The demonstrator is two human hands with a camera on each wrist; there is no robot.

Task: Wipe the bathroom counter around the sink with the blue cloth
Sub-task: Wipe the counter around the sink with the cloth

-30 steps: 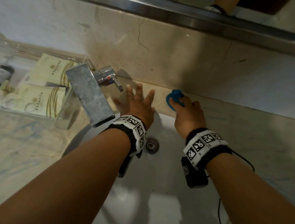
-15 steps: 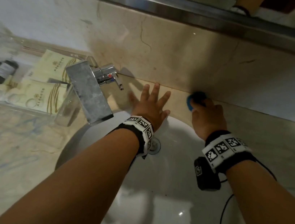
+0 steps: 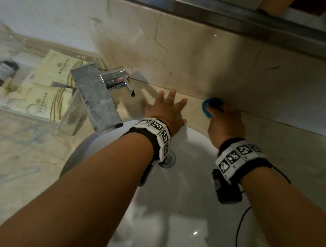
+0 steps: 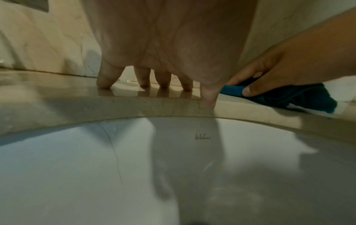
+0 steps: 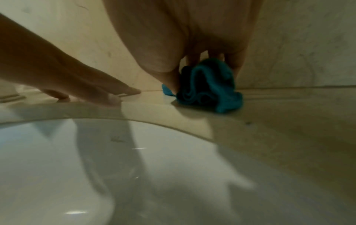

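Note:
A bunched blue cloth (image 3: 210,107) (image 5: 208,88) (image 4: 289,97) lies on the beige marble counter (image 3: 280,144) behind the white sink (image 3: 186,220), against the back wall. My right hand (image 3: 226,121) (image 5: 192,60) grips the cloth with curled fingers and thumb and presses it to the counter. My left hand (image 3: 166,109) (image 4: 154,82) rests flat on the counter strip to the cloth's left, fingers spread and straight, fingertips touching the stone.
A chrome faucet (image 3: 98,97) juts over the sink at the left. Beyond it stands a clear tray (image 3: 27,83) with toiletry packets and a small dark bottle (image 3: 2,71). A metal mirror ledge (image 3: 195,4) runs above the backsplash. Marble counter stretches left and right.
Both hands have slid to the right along the back counter strip, the right hand dragging the blue cloth with it toward the wall; the left hand stays flat.

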